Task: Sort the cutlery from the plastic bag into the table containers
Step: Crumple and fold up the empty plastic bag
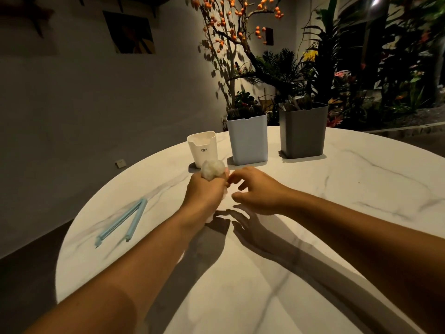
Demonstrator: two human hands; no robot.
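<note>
The left hand [203, 189] grips the crumpled plastic bag [213, 168], seemingly empty; the right hand [255, 190] hovers beside it, fingers loosely apart. Cutlery fills the blue container [248, 138] and grey container [303, 131], so sorting looks nearly done

A round white desk [361, 189] with grey lines like marble stands in a dim room. Light falls on it. Behind it is a plain wall [72, 104] with a picture [131, 32]. A tree with orange berries [236, 25] and green plants [385, 68] stand to the right.

bag [213, 168] mostly hidden in fist, container contents too dim
</note>
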